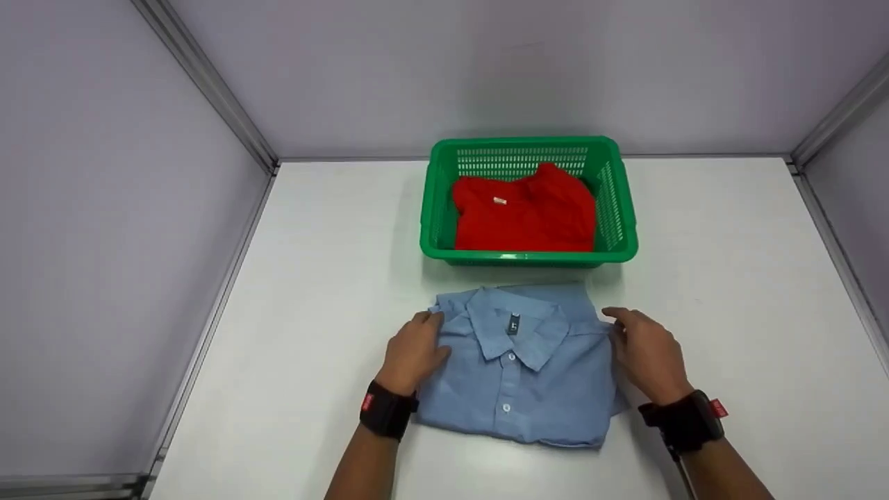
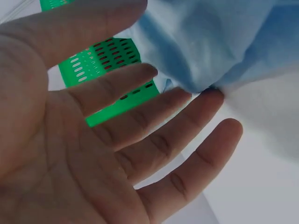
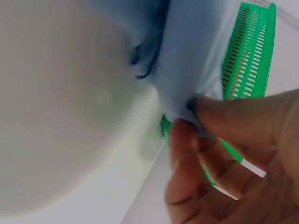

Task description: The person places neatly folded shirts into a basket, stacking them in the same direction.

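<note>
A light blue button-up shirt [image 1: 542,389] lies folded on the white table, collar toward the back, with a dark label inside the neck. My left hand [image 1: 414,352] is at its left edge; in the left wrist view the fingers [image 2: 187,121] are nearly straight and spread, their tips touching the cloth. At the opposite edge, my right hand [image 1: 649,354] pinches the shirt's shoulder corner between thumb and index finger, as the right wrist view shows at the blue cloth [image 3: 187,60]. Part of the shirt sticks out behind the collar.
Behind the shirt stands a green plastic basket [image 1: 529,257] with slotted walls. A red garment [image 1: 524,219] with a small white label lies in it. Pale panels [image 1: 389,76] with grey metal frames border the white table [image 1: 319,278] at the back and sides.
</note>
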Demonstrator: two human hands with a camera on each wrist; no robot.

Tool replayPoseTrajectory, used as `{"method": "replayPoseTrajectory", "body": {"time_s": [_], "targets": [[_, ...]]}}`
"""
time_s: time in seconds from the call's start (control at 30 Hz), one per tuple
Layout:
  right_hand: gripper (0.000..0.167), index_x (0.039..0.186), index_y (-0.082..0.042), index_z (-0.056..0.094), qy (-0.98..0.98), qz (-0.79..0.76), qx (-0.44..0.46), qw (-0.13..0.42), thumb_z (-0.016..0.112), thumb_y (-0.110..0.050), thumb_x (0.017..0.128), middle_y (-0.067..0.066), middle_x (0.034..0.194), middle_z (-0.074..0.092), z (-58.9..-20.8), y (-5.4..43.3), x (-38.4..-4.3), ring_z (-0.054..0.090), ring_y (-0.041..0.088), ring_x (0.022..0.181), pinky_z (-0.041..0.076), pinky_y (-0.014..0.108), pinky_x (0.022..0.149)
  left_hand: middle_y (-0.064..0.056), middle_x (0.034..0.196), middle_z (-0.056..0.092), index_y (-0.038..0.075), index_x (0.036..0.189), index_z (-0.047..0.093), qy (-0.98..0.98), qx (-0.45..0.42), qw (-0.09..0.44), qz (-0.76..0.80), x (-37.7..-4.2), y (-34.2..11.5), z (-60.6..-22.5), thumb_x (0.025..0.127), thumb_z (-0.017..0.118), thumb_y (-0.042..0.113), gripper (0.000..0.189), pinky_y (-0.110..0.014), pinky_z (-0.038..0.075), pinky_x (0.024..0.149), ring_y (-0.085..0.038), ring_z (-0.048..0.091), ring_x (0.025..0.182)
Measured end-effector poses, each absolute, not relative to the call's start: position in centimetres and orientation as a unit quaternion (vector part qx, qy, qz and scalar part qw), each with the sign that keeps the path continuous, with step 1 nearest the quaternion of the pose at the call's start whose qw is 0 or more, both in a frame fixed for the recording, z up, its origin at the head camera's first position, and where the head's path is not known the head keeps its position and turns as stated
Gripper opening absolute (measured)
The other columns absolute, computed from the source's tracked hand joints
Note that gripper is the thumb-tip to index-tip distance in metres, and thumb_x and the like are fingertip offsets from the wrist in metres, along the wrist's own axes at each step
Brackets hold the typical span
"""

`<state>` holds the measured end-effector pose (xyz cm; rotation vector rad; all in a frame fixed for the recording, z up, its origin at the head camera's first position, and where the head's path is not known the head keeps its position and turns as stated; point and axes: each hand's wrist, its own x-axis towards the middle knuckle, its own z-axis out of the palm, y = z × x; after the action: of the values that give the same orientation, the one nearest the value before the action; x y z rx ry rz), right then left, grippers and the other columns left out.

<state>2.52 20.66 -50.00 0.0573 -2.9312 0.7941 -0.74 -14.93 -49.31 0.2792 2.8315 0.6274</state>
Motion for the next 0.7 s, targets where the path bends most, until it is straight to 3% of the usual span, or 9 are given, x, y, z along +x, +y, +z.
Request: {"method": "replayPoseTrajectory", "body": {"time_s": [0.13,0.23,0.33,0.5,0.7], "targets": [[0.029,0.123,-0.003,0.073,-0.950,0.288,0.022,0.117,0.067,0.005,0.096,0.018,0.102,0.075,-50.2,20.1,0.7,0.071,0.033,0.089,0.056,0.051,0.073,-0.027,0.142,0.062,-0.001,0.147,0.058,0.964,0.067,0.126,0.224,-0.8,-15.0,-49.4,0.091,0.081,0.018,0.063,-0.056,0.057,0.102,-0.042,0.064,0.130],[0.030,0.127,-0.002,0.071,-0.939,0.322,0.009,0.121,0.067,0.002,0.097,0.019,0.108,0.074,-50.3,20.1,-0.2,0.071,0.036,0.095,0.055,0.051,0.078,-0.028,0.144,0.060,-0.001,0.150,0.054,0.962,0.059,0.129,0.232,-0.8,-15.1,-49.5,0.090,0.084,0.022,0.071,-0.057,0.056,0.102,-0.042,0.063,0.131],[0.046,0.142,0.003,0.059,-0.934,0.356,-0.009,0.040,0.069,-0.011,0.099,0.029,0.127,0.068,-50.4,20.7,-0.5,0.067,0.045,0.114,0.055,0.058,0.092,-0.028,0.148,0.057,-0.002,0.153,0.050,0.959,0.054,0.135,0.245,-0.8,-15.1,-49.7,0.088,0.087,0.028,0.080,-0.058,0.055,0.104,-0.044,0.060,0.134],[0.092,0.162,0.005,0.028,-0.907,0.394,-0.033,-0.145,0.075,-0.040,0.097,0.040,0.152,0.047,-50.2,22.0,-0.9,0.051,0.054,0.138,0.048,0.066,0.108,-0.030,0.148,0.055,-0.003,0.158,0.042,0.948,0.040,0.145,0.280,-1.3,-15.1,-50.1,0.083,0.091,0.030,0.096,-0.058,0.053,0.106,-0.044,0.057,0.135],[0.105,0.165,0.002,0.020,-0.875,0.424,-0.043,-0.229,0.080,-0.043,0.092,0.041,0.157,0.039,-50.3,22.2,-1.5,0.046,0.054,0.142,0.047,0.065,0.112,-0.033,0.147,0.052,-0.007,0.162,0.029,0.930,0.015,0.162,0.329,-2.6,-14.8,-50.9,0.078,0.094,0.022,0.110,-0.055,0.051,0.109,-0.045,0.058,0.133]]}}
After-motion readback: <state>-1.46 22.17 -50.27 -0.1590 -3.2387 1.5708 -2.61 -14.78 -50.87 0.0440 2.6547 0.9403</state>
